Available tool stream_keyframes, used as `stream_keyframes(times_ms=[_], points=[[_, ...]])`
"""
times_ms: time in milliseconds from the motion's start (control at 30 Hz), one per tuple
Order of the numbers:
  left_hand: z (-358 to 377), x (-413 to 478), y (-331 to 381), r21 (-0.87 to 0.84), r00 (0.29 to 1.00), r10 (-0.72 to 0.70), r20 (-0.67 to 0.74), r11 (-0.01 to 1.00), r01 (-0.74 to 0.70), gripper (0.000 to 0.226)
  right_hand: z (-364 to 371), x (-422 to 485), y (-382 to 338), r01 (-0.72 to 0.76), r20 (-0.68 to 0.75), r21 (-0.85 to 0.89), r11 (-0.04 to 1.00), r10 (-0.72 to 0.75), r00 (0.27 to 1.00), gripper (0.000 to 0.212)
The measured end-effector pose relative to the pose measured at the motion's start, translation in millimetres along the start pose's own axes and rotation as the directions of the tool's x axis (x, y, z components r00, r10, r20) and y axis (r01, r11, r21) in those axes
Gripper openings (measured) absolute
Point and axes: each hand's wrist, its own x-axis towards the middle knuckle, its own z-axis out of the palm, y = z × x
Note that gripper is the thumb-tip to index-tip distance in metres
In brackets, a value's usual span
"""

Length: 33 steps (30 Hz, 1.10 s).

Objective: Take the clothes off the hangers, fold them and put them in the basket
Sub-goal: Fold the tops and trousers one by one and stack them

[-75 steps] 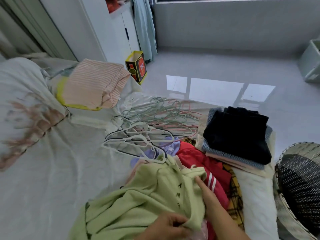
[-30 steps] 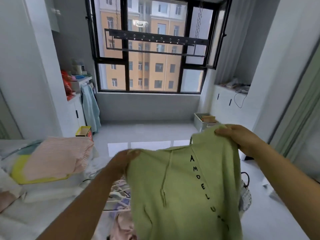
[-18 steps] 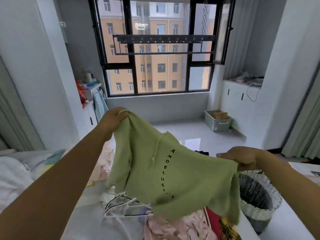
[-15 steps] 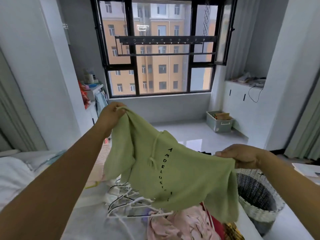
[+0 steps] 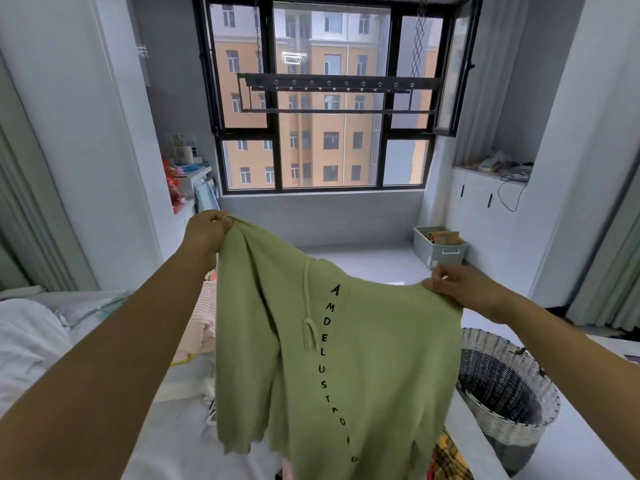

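A light green hooded top point(image 5: 346, 358) with black letters down its front hangs spread in the air in front of me. My left hand point(image 5: 207, 233) grips its upper left corner, raised high. My right hand point(image 5: 453, 284) pinches its upper right edge, a little lower. The woven basket point(image 5: 502, 386) stands on the floor at the right of the bed, below my right arm. The green top hides most of the clothes pile; a yellow checked piece point(image 5: 450, 459) shows at the bottom.
A folded pink striped pile point(image 5: 202, 323) lies on the white bed point(image 5: 41, 341) behind the top. A pale storage box point(image 5: 440, 245) sits on the floor by the window. White cabinets stand at both sides.
My hands lifted the green top off the pile on the bed and spread it in the air. Since half a second ago it hangs straighter, and my right hand has risen.
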Motion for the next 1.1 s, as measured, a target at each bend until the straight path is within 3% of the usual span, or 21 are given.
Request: stream_keyframes(times_ms=[100, 167, 233, 300, 333, 400, 433, 467, 533, 567, 633, 700, 767, 933, 967, 1033, 1100], points=[[0.3, -14.5, -1.5, -0.176, 0.987, -0.160, 0.026, 0.971, 0.162, 0.015, -6.7, -5.1, 0.0, -0.035, 0.043, 0.244, 0.969, 0.025, 0.999, 0.023], [0.1, -21.4, -1.6, -0.184, 0.977, -0.205, 0.050, 0.960, 0.211, 0.016, -10.6, -4.9, 2.3, -0.084, 0.052, 0.321, 0.943, 0.071, 0.996, 0.020], [-1.6, -26.8, -1.3, -0.040, 0.971, -0.222, 0.093, 0.973, 0.226, 0.013, -14.4, -3.5, 6.1, -0.110, 0.037, 0.310, 0.944, 0.104, 0.994, 0.018], [-5.1, -32.6, 0.4, 0.208, 0.951, -0.240, 0.197, 0.958, 0.199, 0.021, -17.2, -3.5, 9.3, -0.109, -0.008, 0.277, 0.955, 0.116, 0.993, 0.019], [-6.5, -35.2, 1.0, 0.421, 0.926, -0.249, 0.282, 0.900, 0.114, 0.028, -18.5, -3.9, 10.6, -0.105, -0.039, 0.262, 0.959, 0.120, 0.992, 0.020], [-4.6, -43.9, 0.3, 0.784, 0.880, -0.272, 0.388, 0.599, -0.161, 0.036, -21.2, -4.3, 12.3, -0.094, -0.079, 0.235, 0.967, 0.115, 0.990, 0.021], [-1.2, -47.0, -2.0, 0.842, 0.875, -0.273, 0.401, 0.486, -0.234, 0.036, -22.9, -3.6, 12.9, -0.087, -0.087, 0.228, 0.970, 0.109, 0.990, 0.020], [1.8, -49.6, -3.3, 0.855, 0.874, -0.273, 0.402, 0.455, -0.251, 0.035, -24.9, -3.3, 12.8, -0.081, -0.088, 0.223, 0.971, 0.103, 0.991, 0.019], [5.2, -51.4, -4.3, 0.799, 0.891, -0.224, 0.395, 0.562, -0.213, 0.031, -32.7, -3.9, 13.0, -0.083, -0.081, 0.203, 0.976, 0.101, 0.992, 0.014], [5.1, -50.6, -2.9, 0.732, 0.909, -0.191, 0.372, 0.662, -0.160, 0.027, -37.8, -4.9, 14.2, -0.092, -0.063, 0.203, 0.975, 0.107, 0.992, 0.013], [5.7, -45.2, -0.1, 0.525, 0.939, -0.140, 0.314, 0.849, -0.049, 0.022, -50.0, -7.8, 19.1, -0.115, 0.009, 0.239, 0.964, 0.117, 0.993, 0.014], [8.8, -41.9, 5.8, 0.357, 0.958, -0.115, 0.263, 0.934, 0.014, 0.019, -60.3, -11.3, 24.4, -0.152, 0.109, 0.274, 0.950, 0.126, 0.986, 0.008], [14.5, -38.6, 12.9, 0.242, 0.968, -0.112, 0.225, 0.969, 0.056, 0.021, -65.7, -16.7, 26.1, -0.200, 0.202, 0.236, 0.951, 0.154, 0.967, 0.005], [23.0, -34.0, 20.9, 0.054, 0.978, -0.095, 0.184, 0.995, 0.086, 0.025, -63.8, -28.9, 30.8, -0.292, 0.383, -0.016, 0.956, 0.275, 0.882, 0.047], [23.3, -34.0, 20.7, 0.034, 0.979, -0.085, 0.187, 0.996, 0.080, 0.024, -62.4, -28.6, 32.4, -0.295, 0.372, -0.052, 0.954, 0.292, 0.881, 0.046], [21.6, -35.8, 21.9, 0.043, 0.973, -0.079, 0.215, 0.997, 0.072, 0.020, -61.5, -24.6, 33.2, -0.281, 0.311, -0.059, 0.958, 0.285, 0.907, 0.021], [15.6, -39.1, 24.1, 0.128, 0.957, -0.111, 0.269, 0.989, 0.078, 0.015, -65.1, -19.4, 29.6, -0.257, 0.235, 0.044, 0.965, 0.240, 0.942, 0.007]])
